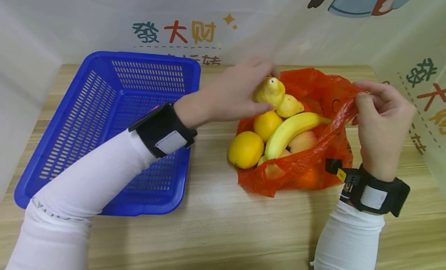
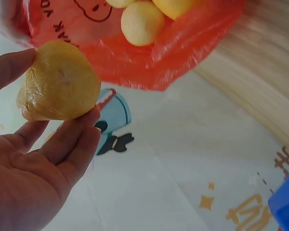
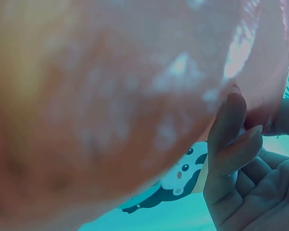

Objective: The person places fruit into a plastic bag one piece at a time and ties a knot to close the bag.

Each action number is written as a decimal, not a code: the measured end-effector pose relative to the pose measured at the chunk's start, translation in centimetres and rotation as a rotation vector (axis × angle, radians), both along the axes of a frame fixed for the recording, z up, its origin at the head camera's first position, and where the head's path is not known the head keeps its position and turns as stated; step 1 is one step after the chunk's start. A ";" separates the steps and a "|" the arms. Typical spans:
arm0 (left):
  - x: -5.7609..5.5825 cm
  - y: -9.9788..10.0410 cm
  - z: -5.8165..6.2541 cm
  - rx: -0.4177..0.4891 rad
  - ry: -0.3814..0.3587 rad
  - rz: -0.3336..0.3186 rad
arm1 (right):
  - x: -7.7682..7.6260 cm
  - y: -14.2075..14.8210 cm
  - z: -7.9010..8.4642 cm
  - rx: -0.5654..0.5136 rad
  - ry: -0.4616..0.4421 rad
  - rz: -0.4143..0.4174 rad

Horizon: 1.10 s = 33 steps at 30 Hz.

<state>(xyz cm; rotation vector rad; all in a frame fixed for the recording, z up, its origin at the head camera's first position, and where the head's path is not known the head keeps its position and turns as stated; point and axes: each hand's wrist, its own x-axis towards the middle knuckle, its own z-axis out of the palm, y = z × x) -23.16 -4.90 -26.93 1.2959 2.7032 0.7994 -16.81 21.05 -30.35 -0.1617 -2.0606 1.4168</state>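
Note:
In the head view my left hand [image 1: 240, 90] holds a yellow pear [image 1: 270, 92] over the back left of a red plastic bag [image 1: 313, 80]. The left wrist view shows thumb and fingertips gripping the pear [image 2: 62, 82] from opposite sides. At the bag's right edge, my right hand [image 1: 385, 119] pinches the plastic between thumb and fingers. A second yellow pear [image 1: 290, 106] lies in the bag, close beside the held one. Also in the bag's mouth are a banana [image 1: 290, 132], a peach-coloured fruit [image 1: 304, 141] and two round orange-yellow fruits [image 1: 246, 150].
A blue slotted plastic basket [image 1: 186, 153] stands to the left on the wooden table [image 1: 216, 223], partly hidden by my left forearm. Printed white sheeting [image 1: 104, 22] rises behind the table and along its sides.

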 end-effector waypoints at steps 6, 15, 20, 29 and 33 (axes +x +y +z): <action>0.7 2.2 -1.4 -0.022 -0.027 -0.078 | -0.1 0.0 0.1 -0.035 0.019 0.004; 2.1 5.4 -2.3 -0.211 -0.032 -0.130 | 0.0 -0.1 0.0 -0.057 0.023 0.005; 2.7 6.7 -2.7 -0.232 -0.051 -0.154 | 0.0 0.0 0.0 -0.063 0.034 0.014; 3.3 7.9 -3.9 -0.228 -0.047 -0.183 | 0.0 -0.1 0.2 0.015 0.012 -0.010; 3.5 8.4 -4.5 -0.270 -0.018 -0.215 | 0.0 0.0 0.3 0.011 0.012 -0.011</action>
